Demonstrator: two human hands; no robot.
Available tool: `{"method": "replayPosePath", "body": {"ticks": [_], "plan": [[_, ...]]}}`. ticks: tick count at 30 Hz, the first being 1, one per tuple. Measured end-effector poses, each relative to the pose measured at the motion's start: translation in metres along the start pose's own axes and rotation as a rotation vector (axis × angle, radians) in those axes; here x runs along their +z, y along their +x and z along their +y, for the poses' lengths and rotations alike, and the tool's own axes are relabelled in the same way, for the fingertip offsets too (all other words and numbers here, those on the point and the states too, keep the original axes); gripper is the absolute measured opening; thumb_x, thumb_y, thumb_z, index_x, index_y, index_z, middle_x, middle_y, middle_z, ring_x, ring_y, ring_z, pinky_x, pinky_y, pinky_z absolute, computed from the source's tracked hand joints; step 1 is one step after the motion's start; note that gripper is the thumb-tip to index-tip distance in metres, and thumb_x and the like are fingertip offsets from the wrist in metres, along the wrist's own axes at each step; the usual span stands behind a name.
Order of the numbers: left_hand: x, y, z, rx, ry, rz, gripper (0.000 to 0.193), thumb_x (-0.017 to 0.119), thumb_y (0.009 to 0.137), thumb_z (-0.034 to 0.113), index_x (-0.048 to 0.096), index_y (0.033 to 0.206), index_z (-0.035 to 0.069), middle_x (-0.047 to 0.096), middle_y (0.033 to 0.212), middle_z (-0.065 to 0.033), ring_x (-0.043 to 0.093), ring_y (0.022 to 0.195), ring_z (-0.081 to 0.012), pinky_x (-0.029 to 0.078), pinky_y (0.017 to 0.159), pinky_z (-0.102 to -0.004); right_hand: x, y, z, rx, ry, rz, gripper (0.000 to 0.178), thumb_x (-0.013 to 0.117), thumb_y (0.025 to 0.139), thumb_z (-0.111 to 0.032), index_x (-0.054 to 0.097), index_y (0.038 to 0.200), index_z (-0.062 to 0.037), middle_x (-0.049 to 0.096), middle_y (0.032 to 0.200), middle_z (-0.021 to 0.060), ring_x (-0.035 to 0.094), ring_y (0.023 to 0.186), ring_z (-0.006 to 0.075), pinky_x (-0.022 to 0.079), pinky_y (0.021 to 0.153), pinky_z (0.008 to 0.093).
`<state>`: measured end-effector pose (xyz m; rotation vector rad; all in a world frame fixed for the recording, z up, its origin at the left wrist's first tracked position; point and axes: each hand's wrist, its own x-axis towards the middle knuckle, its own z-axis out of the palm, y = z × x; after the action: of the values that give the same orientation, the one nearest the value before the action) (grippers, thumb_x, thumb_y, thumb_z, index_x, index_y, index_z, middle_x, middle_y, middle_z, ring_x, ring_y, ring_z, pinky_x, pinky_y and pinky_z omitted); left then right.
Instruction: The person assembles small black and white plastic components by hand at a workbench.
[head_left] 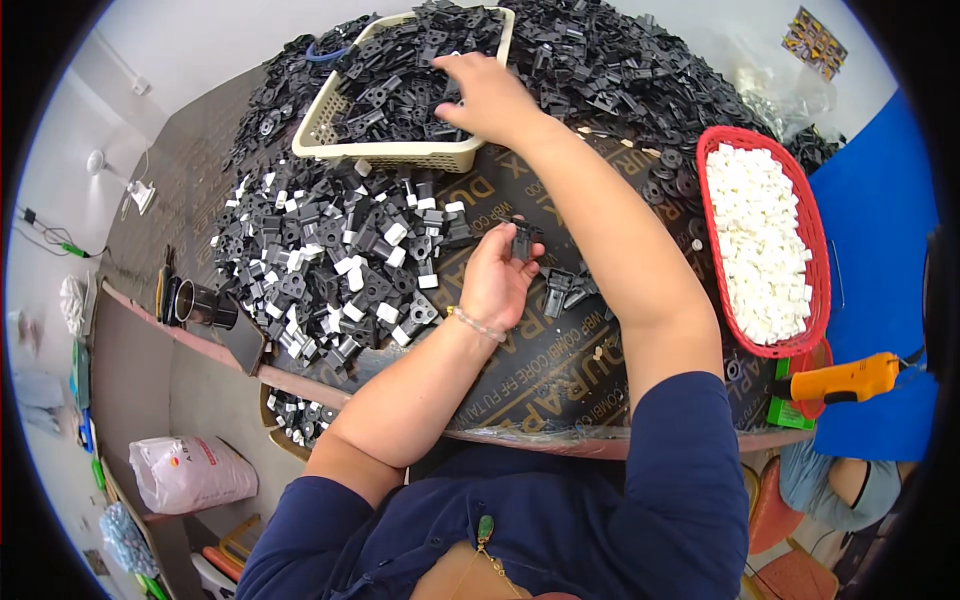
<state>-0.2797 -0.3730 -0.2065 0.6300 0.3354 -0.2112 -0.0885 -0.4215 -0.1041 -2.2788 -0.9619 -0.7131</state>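
My left hand [490,280], a bracelet at its wrist, is closed round a black plastic part [522,240] above the middle of the table. My right hand [492,98] reaches over the right side of a cream plastic basket [400,154], thumb and fingers apart, with nothing visible between them. Loose black plastic parts [375,110] fill that basket. A few similar black parts [565,290] lie just right of my left hand. Left of it spreads a pile of black parts with white caps [330,250].
A large heap of black parts [620,70] covers the table's far side. At the right stands a red basket [708,230] of small white pieces [757,245], with an orange-yellow tool [845,379] near its lower end. A dark cup [205,305] stands by the left edge.
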Motion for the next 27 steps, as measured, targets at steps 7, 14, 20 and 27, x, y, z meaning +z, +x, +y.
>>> {"method": "replayPosePath", "body": {"ticks": [7, 14, 20, 27], "plan": [[0.0, 0.004, -0.004, 0.009, -0.07, -0.011, 0.011, 0.058, 0.097, 0.021, 0.061, 0.105, 0.014, 0.065, 0.101, 0.0021, 0.061, 0.086, -0.0185, 0.044, 0.077, -0.0348, 0.042, 0.066, -0.017, 0.272, -0.23, -0.982, 0.108, 0.085, 0.07, -0.039, 0.024, 0.159, -0.0291, 0.043, 0.153, 0.0165, 0.053, 0.131, 0.0348, 0.047, 0.105, 0.0463], [0.005, 0.0, -0.004, -0.005, -0.072, -0.011, 0.012, 0.058, 0.097, 0.022, 0.062, 0.106, 0.015, 0.063, 0.099, 0.0043, 0.059, 0.087, -0.0155, 0.043, 0.076, -0.0337, 0.053, 0.084, -0.012, 0.378, -0.015, -1.071, 0.101, 0.072, 0.07, -0.056, 0.034, 0.156, -0.0209, 0.041, 0.156, 0.0144, 0.05, 0.134, 0.0331, 0.044, 0.107, 0.0487], [0.0, 0.001, -0.006, -0.058, -0.171, -0.137, 0.022, 0.047, 0.102, 0.018, 0.06, 0.116, 0.007, 0.066, 0.115, -0.0027, 0.061, 0.099, -0.017, 0.048, 0.089, -0.0354, 0.084, 0.071, -0.021, 0.518, -0.15, -1.025, 0.116, 0.067, 0.066, -0.08, 0.018, 0.16, -0.0331, -0.008, 0.166, 0.02, 0.015, 0.151, 0.0438, 0.021, 0.118, 0.0605], [-0.004, 0.0, 0.0, -0.011, -0.103, -0.082, 0.026, 0.045, 0.103, 0.02, 0.059, 0.12, 0.007, 0.065, 0.116, -0.0022, 0.06, 0.1, -0.0175, 0.048, 0.087, -0.0346, 0.08, 0.064, -0.038, 0.497, -0.139, -1.007, 0.094, 0.07, 0.074, -0.062, 0.033, 0.156, -0.0326, 0.005, 0.165, 0.0252, 0.025, 0.149, 0.0404, 0.032, 0.115, 0.055]]}}
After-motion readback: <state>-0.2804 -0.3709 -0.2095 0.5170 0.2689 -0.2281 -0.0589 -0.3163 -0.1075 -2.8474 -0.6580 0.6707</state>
